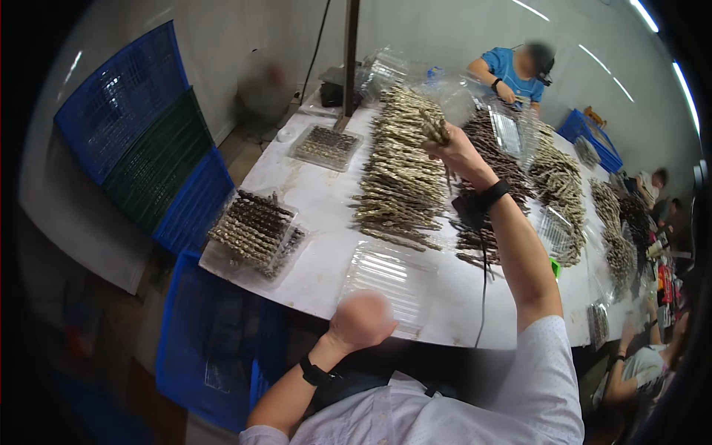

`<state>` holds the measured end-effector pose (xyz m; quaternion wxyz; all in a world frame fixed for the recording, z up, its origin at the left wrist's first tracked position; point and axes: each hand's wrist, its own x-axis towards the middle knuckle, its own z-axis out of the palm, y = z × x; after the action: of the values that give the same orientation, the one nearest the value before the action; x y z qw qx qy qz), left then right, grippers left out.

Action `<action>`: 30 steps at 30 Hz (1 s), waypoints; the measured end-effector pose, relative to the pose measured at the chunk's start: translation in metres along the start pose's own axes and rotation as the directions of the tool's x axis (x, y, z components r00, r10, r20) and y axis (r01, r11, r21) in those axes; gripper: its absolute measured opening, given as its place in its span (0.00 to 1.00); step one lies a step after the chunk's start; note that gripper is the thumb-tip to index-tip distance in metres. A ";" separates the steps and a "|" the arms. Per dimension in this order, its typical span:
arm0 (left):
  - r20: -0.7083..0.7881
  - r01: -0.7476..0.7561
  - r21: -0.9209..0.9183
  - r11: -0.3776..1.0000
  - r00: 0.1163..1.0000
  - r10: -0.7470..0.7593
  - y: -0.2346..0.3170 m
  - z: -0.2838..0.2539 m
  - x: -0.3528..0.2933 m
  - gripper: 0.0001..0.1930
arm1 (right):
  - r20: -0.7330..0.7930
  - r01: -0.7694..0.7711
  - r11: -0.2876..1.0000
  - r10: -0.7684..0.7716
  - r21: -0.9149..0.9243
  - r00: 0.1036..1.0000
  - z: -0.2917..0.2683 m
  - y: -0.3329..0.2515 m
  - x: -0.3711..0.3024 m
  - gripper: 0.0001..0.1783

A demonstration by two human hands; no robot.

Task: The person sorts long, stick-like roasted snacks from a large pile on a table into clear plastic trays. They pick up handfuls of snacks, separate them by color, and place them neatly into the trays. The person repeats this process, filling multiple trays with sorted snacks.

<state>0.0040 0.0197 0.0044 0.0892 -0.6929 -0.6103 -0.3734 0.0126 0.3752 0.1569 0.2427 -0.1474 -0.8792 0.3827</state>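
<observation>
My right hand (461,154) is raised over the far middle of the table, closed around a small bunch of thin, knobbly tan sticks (434,127). Below and beside it lies a long pile of the same pale sticks (404,167), with a darker brown pile (512,167) to its right. My left hand (363,320) is smeared, so its fingers cannot be made out. It is at the near left edge of a clear ridged plastic tray (397,278) on the table's front edge; whether it grips the tray cannot be told.
On the white table (319,200), a filled tray (256,230) of dark and pale sticks stands left, another filled tray (326,147) behind it. A black cable (484,297) hangs over the front. Blue crates (200,334) stand lower left. A person in blue (512,70) works across the table.
</observation>
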 end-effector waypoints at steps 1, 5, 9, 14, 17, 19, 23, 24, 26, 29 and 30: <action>-0.003 -0.002 0.007 1.000 1.000 0.002 0.000 0.000 0.000 0.14 | -0.006 -0.062 0.986 0.064 0.152 0.998 -0.004 -0.008 -0.010 0.11; -0.014 -0.023 0.023 0.999 1.000 0.023 -0.002 0.003 0.002 0.13 | 0.004 -0.153 0.763 0.194 0.628 0.981 -0.016 -0.015 -0.068 0.07; -0.033 -0.025 0.022 0.999 0.999 0.026 -0.002 0.004 0.001 0.13 | 0.010 -0.199 0.580 0.313 0.790 0.950 -0.011 -0.021 -0.139 0.09; -0.082 -0.036 0.067 0.997 0.996 0.041 0.030 -0.004 0.027 0.21 | -0.131 -0.159 0.546 0.454 0.822 0.881 0.001 -0.007 -0.208 0.10; -0.128 0.041 -0.219 0.975 0.989 -0.071 0.068 0.020 0.065 0.36 | -0.240 -0.080 0.533 0.503 0.842 0.830 0.013 0.006 -0.234 0.10; -0.078 0.156 -0.342 0.926 0.978 -0.194 0.084 0.047 0.086 0.46 | -0.234 -0.079 0.513 0.517 0.855 0.824 0.022 -0.003 -0.245 0.09; 0.376 0.541 -0.494 0.680 0.839 -0.394 0.092 0.076 0.119 0.48 | -0.166 -0.194 0.508 0.579 0.840 0.798 0.021 -0.028 -0.274 0.10; 0.558 0.667 -0.506 0.547 0.737 -0.382 0.096 0.074 0.124 0.48 | -0.152 -0.216 0.503 0.593 0.837 0.791 0.017 -0.029 -0.278 0.12; 0.533 0.622 -0.626 0.470 0.782 -0.324 0.091 0.096 0.119 0.44 | -0.121 -0.227 0.479 0.591 0.848 0.797 0.011 -0.026 -0.286 0.17; 0.488 0.605 -0.582 0.543 0.794 -0.361 0.093 0.110 0.115 0.35 | -0.093 -0.164 0.433 0.513 0.886 0.853 0.007 -0.017 -0.296 0.25; 0.467 0.606 -0.529 0.595 0.793 -0.392 0.094 0.112 0.114 0.32 | -0.088 -0.135 0.429 0.462 0.893 0.883 0.007 -0.011 -0.300 0.28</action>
<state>0.1328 0.1511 0.0286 -0.3629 -0.5248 -0.6164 -0.4614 0.2595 0.2298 0.0670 0.3492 -0.2204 -0.4710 0.7795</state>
